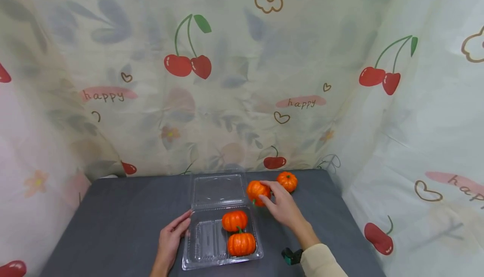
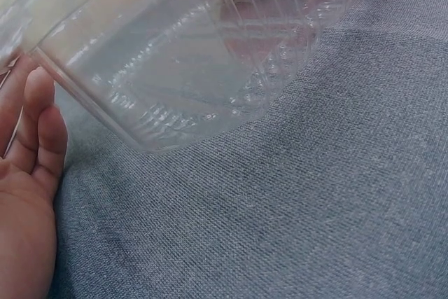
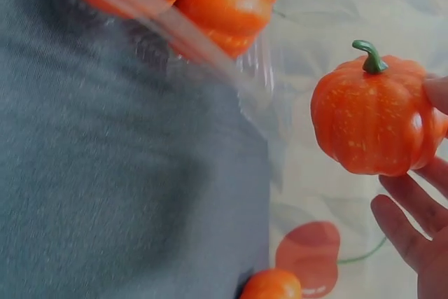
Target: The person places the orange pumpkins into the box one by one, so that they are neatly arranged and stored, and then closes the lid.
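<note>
My right hand (image 1: 281, 205) grips an orange toy pumpkin (image 3: 374, 117) with a green stem between thumb and fingers, raised just right of a clear plastic clamshell box (image 1: 204, 262). Two more orange pumpkins (image 1: 241, 244) sit in the right half of the box's base, one behind the other. Its lid (image 1: 219, 191) lies folded back, away from me. At the box's left edge my left hand (image 1: 170, 237) holds the rim near the hinge; in the left wrist view its fingers (image 2: 52, 134) meet the corner, and the thumb is not clearly seen there.
Another orange pumpkin (image 1: 287, 181) rests near the back edge of the dark grey cloth-covered table (image 1: 124, 222), behind my right hand. A printed curtain (image 1: 227, 100) stands along the back and sides. A black and teal device (image 1: 292, 256) is by my right wrist.
</note>
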A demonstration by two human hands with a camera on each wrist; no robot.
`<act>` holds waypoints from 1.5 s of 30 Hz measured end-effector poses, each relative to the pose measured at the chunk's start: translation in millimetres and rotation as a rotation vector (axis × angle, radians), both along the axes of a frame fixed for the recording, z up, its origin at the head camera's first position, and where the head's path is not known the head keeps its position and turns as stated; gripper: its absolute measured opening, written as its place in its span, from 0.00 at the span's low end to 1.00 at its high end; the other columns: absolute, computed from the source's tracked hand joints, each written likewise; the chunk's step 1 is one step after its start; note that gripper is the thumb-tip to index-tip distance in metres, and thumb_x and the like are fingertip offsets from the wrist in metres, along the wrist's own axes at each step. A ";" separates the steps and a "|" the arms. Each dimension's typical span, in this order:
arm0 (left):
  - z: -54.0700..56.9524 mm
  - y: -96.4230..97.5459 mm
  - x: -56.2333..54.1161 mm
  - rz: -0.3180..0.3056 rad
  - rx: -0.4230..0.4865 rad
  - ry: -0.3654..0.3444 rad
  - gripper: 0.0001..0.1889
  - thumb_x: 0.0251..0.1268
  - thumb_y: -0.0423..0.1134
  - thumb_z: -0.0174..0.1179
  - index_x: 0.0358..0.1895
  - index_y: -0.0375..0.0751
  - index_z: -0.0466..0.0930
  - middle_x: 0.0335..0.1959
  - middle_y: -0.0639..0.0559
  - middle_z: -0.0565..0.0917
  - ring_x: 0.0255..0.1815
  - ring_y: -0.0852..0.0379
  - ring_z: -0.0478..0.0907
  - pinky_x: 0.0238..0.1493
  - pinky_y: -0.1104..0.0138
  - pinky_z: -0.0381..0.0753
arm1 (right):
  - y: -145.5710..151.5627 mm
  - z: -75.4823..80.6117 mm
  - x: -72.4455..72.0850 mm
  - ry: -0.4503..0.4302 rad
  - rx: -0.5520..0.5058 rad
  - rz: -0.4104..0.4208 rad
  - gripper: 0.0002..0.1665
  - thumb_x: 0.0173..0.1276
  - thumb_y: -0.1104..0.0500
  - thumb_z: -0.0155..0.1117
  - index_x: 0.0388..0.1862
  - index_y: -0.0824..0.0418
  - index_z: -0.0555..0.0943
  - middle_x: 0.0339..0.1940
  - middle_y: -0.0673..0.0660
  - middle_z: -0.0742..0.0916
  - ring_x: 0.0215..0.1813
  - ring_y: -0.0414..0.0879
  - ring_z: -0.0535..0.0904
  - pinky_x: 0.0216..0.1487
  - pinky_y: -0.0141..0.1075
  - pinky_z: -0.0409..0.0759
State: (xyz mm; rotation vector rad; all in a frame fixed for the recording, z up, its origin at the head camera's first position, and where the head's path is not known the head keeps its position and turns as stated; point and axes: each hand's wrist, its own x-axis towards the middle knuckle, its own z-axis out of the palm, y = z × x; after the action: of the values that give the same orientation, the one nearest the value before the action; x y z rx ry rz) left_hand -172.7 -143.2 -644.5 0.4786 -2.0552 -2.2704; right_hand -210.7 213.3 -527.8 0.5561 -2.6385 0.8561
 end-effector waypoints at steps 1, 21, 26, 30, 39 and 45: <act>0.2 -0.2 0.1 -0.002 0.004 -0.004 0.25 0.63 0.45 0.71 0.62 0.39 0.83 0.45 0.75 0.88 0.24 0.64 0.80 0.31 0.73 0.81 | -2.1 1.3 0.1 -0.003 -0.005 0.010 0.26 0.71 0.51 0.70 0.66 0.52 0.78 0.60 0.50 0.85 0.50 0.42 0.79 0.51 0.39 0.84; -0.8 -3.6 -4.0 -0.021 0.030 -0.035 0.22 0.68 0.40 0.67 0.64 0.41 0.82 0.45 0.76 0.88 0.31 0.65 0.82 0.36 0.72 0.83 | -50.4 7.3 0.1 -0.009 -0.015 0.142 0.28 0.70 0.51 0.70 0.68 0.53 0.76 0.60 0.50 0.85 0.52 0.45 0.79 0.57 0.42 0.82; -1.0 -2.9 -4.0 -0.024 0.033 -0.045 0.23 0.68 0.40 0.67 0.65 0.41 0.80 0.46 0.76 0.88 0.38 0.70 0.84 0.38 0.73 0.84 | -63.1 6.8 1.6 0.006 -0.008 0.194 0.29 0.70 0.51 0.70 0.68 0.53 0.76 0.63 0.50 0.85 0.57 0.45 0.81 0.67 0.49 0.79; -1.0 -1.8 -2.7 -0.017 0.027 -0.041 0.26 0.66 0.42 0.69 0.66 0.39 0.79 0.49 0.72 0.88 0.46 0.74 0.84 0.39 0.73 0.84 | -72.3 6.0 5.8 -0.015 0.006 0.231 0.30 0.70 0.49 0.70 0.69 0.52 0.76 0.64 0.49 0.84 0.57 0.45 0.80 0.64 0.47 0.81; -0.5 -2.1 -3.6 -0.011 0.056 -0.071 0.25 0.68 0.41 0.68 0.67 0.41 0.79 0.44 0.77 0.88 0.42 0.67 0.84 0.38 0.72 0.84 | -91.0 3.6 7.0 -0.029 0.037 0.284 0.29 0.71 0.48 0.68 0.69 0.53 0.76 0.65 0.49 0.84 0.58 0.45 0.80 0.61 0.43 0.82; -2.0 -1.3 -3.8 -0.005 0.074 -0.072 0.26 0.67 0.42 0.68 0.67 0.41 0.79 0.43 0.76 0.88 0.37 0.64 0.85 0.37 0.71 0.85 | -99.7 4.3 8.8 -0.060 0.076 0.307 0.30 0.72 0.47 0.67 0.70 0.51 0.75 0.67 0.48 0.82 0.60 0.45 0.79 0.62 0.41 0.82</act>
State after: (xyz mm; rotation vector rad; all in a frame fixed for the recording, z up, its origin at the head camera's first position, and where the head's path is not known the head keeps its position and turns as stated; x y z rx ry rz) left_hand -176.5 -144.6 -646.5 0.5681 -2.0117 -2.3722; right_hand -201.9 113.6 -523.5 0.9888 -2.6897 0.8703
